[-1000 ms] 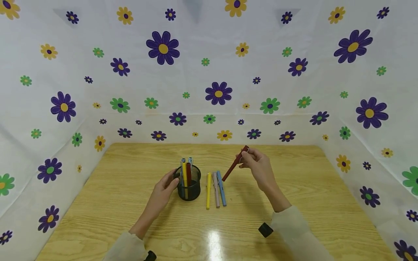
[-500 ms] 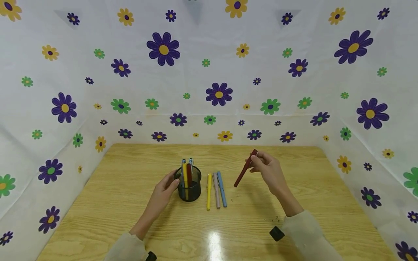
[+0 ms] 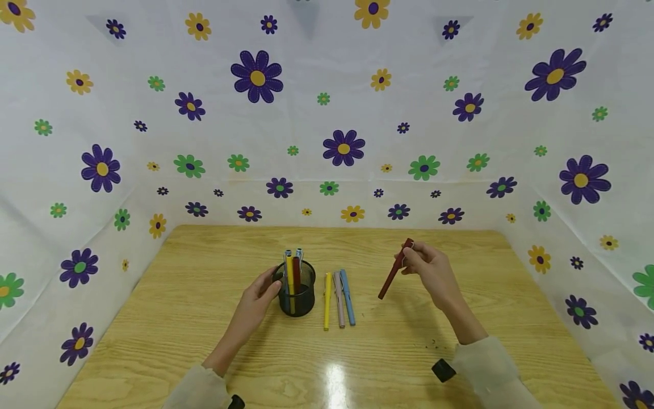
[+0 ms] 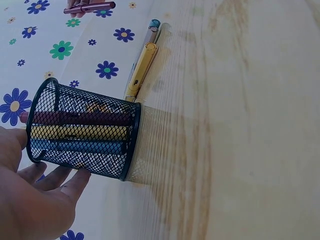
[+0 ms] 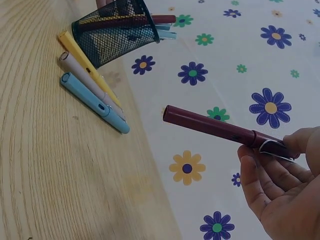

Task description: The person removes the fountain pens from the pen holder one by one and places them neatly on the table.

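My right hand [image 3: 431, 271] pinches a dark red pen [image 3: 393, 272] by its clipped cap end, the other end slanting down to the left above the table. In the right wrist view the pen [image 5: 210, 127] shows its silver clip beside the thumb. My left hand [image 3: 256, 295] holds the black mesh pen cup [image 3: 301, 304] from its left side, thumb at the front and fingers round the back. Several pens stand in the cup, among them a yellow one [image 3: 290, 270] and a dark red one [image 3: 296, 272].
Right of the cup, a yellow pen [image 3: 327, 301], a grey-mauve pen [image 3: 339, 301] and a blue pen [image 3: 348, 298] lie side by side on the wooden table [image 3: 286, 369]. A flower-print cloth [image 3: 306, 125] walls the back and both sides.
My right hand has moved right and a little nearer, carrying the dark red pen away from the row of pens. The left hand and cup have stayed in place.
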Tool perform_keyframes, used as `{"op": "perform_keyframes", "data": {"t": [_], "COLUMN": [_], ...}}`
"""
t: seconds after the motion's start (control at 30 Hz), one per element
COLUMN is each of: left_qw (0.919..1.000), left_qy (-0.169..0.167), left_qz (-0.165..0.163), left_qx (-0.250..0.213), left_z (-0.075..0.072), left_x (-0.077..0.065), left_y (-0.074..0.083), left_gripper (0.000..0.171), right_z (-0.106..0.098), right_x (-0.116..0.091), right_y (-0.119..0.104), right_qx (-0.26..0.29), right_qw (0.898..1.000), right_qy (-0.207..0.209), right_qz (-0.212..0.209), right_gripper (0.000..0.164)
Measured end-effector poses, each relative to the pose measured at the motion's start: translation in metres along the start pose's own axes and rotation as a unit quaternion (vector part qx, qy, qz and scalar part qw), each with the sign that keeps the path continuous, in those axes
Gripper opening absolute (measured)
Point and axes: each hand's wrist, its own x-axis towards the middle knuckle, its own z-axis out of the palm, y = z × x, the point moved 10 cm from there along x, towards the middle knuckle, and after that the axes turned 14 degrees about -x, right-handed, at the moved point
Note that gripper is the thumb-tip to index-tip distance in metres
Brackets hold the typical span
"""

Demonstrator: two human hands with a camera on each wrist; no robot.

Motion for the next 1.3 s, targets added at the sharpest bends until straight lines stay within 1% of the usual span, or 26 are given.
{"op": "perform_keyframes", "data": {"t": [0.2, 0.43, 0.57, 0.8, 1.07, 1.3], "left_qw": [1.0, 1.0, 1.0, 1.0, 0.9999, 1.0], "left_qy": [-0.001, -0.003, -0.003, -0.003, -0.004, 0.001], "left_qz": [0.001, -0.001, -0.001, -0.002, -0.003, -0.003], "left_qx": [-0.004, -0.004, -0.003, -0.003, -0.009, -0.003], "left_z": [0.0, 0.001, 0.001, 0.0, 0.001, 0.0], "left_x": [0.0, 0.0, 0.0, 0.001, -0.001, 0.0], "left_y": [0.0, 0.001, 0.0, -0.001, 0.001, 0.0], "left_gripper": [0.061, 0.061, 0.06, 0.061, 0.06, 0.06], "right_z": [-0.004, -0.003, -0.002, 0.001, 0.006, 0.013], "right_x": [-0.001, -0.002, -0.003, -0.004, -0.003, -0.001], "right_y": [0.006, 0.008, 0.009, 0.012, 0.021, 0.028], "right_qx": [-0.009, -0.005, 0.0, 0.003, -0.002, -0.005], "right_qw": [1.0, 1.0, 1.0, 1.0, 0.999, 0.999], "right_qy": [0.0, -0.009, -0.01, -0.015, -0.021, -0.027], "right_qz": [0.011, 0.011, 0.02, 0.02, 0.026, 0.029], "right_gripper": [0.04, 0.04, 0.038, 0.036, 0.036, 0.034]}}
